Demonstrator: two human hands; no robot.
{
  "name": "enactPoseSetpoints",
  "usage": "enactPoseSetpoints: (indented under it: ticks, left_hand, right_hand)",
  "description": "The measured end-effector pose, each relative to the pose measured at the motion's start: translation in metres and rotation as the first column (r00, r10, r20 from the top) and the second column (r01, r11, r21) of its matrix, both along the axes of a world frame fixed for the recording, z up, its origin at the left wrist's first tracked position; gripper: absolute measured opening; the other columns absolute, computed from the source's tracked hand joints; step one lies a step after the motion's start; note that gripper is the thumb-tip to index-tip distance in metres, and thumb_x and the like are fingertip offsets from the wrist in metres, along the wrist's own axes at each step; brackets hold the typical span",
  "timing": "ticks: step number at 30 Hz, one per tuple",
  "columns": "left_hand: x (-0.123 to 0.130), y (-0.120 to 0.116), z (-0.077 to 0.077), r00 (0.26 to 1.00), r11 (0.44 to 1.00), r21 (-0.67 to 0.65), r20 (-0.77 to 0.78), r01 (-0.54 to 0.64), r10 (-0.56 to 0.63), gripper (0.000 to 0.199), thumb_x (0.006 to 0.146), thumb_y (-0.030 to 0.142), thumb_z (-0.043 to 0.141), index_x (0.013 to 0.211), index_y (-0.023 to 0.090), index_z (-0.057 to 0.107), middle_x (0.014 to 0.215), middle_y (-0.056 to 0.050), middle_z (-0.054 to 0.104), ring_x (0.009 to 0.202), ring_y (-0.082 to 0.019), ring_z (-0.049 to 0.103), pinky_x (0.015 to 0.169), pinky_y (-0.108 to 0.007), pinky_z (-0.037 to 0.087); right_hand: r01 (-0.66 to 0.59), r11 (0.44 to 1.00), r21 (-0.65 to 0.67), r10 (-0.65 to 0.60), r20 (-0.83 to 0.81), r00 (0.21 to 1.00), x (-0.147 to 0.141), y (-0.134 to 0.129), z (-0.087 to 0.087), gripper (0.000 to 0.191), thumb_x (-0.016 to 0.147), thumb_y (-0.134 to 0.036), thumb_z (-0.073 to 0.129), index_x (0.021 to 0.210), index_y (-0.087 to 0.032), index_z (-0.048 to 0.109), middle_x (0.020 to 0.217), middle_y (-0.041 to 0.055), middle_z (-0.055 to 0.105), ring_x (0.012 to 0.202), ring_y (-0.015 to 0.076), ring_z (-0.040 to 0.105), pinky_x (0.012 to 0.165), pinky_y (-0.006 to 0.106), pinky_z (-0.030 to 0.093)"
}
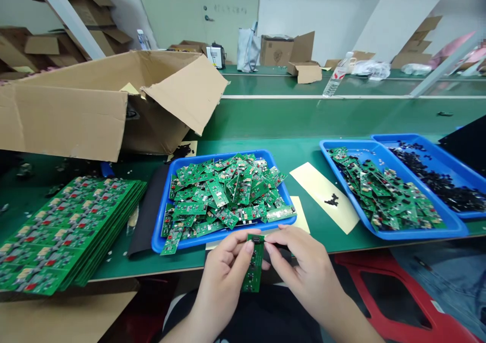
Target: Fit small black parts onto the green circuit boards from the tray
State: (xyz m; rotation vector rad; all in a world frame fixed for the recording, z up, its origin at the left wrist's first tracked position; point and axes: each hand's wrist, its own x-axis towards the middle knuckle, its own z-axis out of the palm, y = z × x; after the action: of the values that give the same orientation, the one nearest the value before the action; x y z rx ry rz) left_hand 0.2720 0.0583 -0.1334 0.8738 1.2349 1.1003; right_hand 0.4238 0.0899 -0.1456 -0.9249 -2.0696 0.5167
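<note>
A small narrow green circuit board (253, 264) is held upright between both hands, just in front of the near edge of the green desk (304, 153). The left hand (224, 267) is clamped on its left edge, thumb across the face. The right hand (299, 264) is pinched on the board's top end, where a small black component (256, 239) sits. Just behind the hands, a blue plastic tray (161, 231) heaped with loose boards is seen. A stack of large green panels (64, 231) lies to the left, an open brown cardboard box (94, 105) behind it. Two more blue trays (451, 224) stand at the right
</note>
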Motion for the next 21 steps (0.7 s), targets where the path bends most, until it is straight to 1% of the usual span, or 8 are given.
enactPoseSetpoints:
  ticks: [5,9,12,14,16,19,21]
  left_hand:
    - [-0.0014,-0.002,-0.0025,0.999,1.0,-0.016,-0.039,-0.016,0.015,0.026,0.082,0.036,0.057,0.098,0.017,0.064,0.084,-0.003,0.072,0.06,-0.013,0.066,0.064,-0.023,0.054]
    - [-0.0018,-0.0025,-0.004,0.997,0.999,-0.019,-0.062,-0.04,0.039,0.026,0.082,0.037,0.057,0.097,0.017,0.065,0.076,-0.001,0.07,0.058,-0.011,0.063,0.06,-0.02,0.052]
    - [-0.0023,-0.0004,-0.0049,0.996,0.999,0.008,-0.079,-0.042,0.043,0.025,0.082,0.038,0.057,0.095,0.018,0.066,0.069,0.001,0.067,0.054,-0.01,0.06,0.054,-0.019,0.048]
    - [-0.0025,0.0009,-0.0053,0.996,0.999,0.02,-0.083,-0.026,0.028,0.024,0.081,0.038,0.058,0.091,0.018,0.067,0.067,0.001,0.066,0.051,-0.01,0.057,0.05,-0.019,0.046]
    - [-0.0025,0.0012,-0.0058,0.997,1.0,0.026,-0.082,-0.004,0.007,0.023,0.081,0.038,0.058,0.084,0.018,0.068,0.063,0.001,0.064,0.048,-0.009,0.055,0.05,-0.019,0.044]
    - [-0.0027,0.0005,-0.0066,0.998,0.999,0.03,-0.062,0.031,-0.029,0.025,0.081,0.039,0.058,0.073,0.016,0.066,0.059,0.002,0.062,0.046,-0.008,0.052,0.051,-0.019,0.043]
    - [-0.0039,0.0007,-0.0069,0.997,0.998,0.026,-0.041,0.061,-0.06,0.026,0.081,0.04,0.059,0.072,0.016,0.065,0.061,0.002,0.062,0.046,-0.007,0.05,0.051,-0.019,0.042]
  right_hand:
    - [0.013,1.0,0.006,-0.013,0.028,1.0,0.0004,0.0,0.0018,0.014,0.09,-0.012,0.048,0.087,-0.019,0.059,0.073,0.0022,0.065,0.069,0.0168,0.062,0.078,0.033,0.05]
    - [0.007,0.999,0.04,-0.008,0.022,1.0,-0.0016,0.0017,0.001,0.014,0.091,-0.012,0.047,0.087,-0.019,0.059,0.073,0.0017,0.065,0.068,0.0163,0.061,0.079,0.034,0.049]
    - [-0.024,0.996,0.085,0.021,0.034,0.999,-0.0015,0.0038,0.0012,0.017,0.091,-0.009,0.044,0.087,-0.019,0.058,0.075,0.0011,0.065,0.069,0.0154,0.061,0.086,0.037,0.047]
    - [-0.047,0.995,0.089,0.043,0.048,0.998,-0.0002,0.005,0.0024,0.018,0.091,-0.007,0.043,0.087,-0.018,0.057,0.075,0.0004,0.065,0.069,0.0146,0.061,0.092,0.039,0.044]
    - [-0.063,0.995,0.08,0.058,0.061,0.996,0.0014,0.0058,0.0041,0.018,0.092,-0.007,0.042,0.088,-0.019,0.056,0.075,0.0003,0.065,0.07,0.0145,0.061,0.095,0.041,0.042]
    - [-0.081,0.991,0.111,0.069,0.102,0.992,0.0031,0.007,0.0056,0.018,0.092,-0.008,0.042,0.086,-0.018,0.055,0.076,0.0015,0.064,0.068,0.0146,0.061,0.094,0.043,0.043]
    - [-0.086,0.984,0.157,0.067,0.121,0.99,0.0034,0.008,0.0051,0.018,0.092,-0.008,0.041,0.086,-0.017,0.055,0.076,0.0023,0.063,0.067,0.0141,0.059,0.094,0.044,0.044]
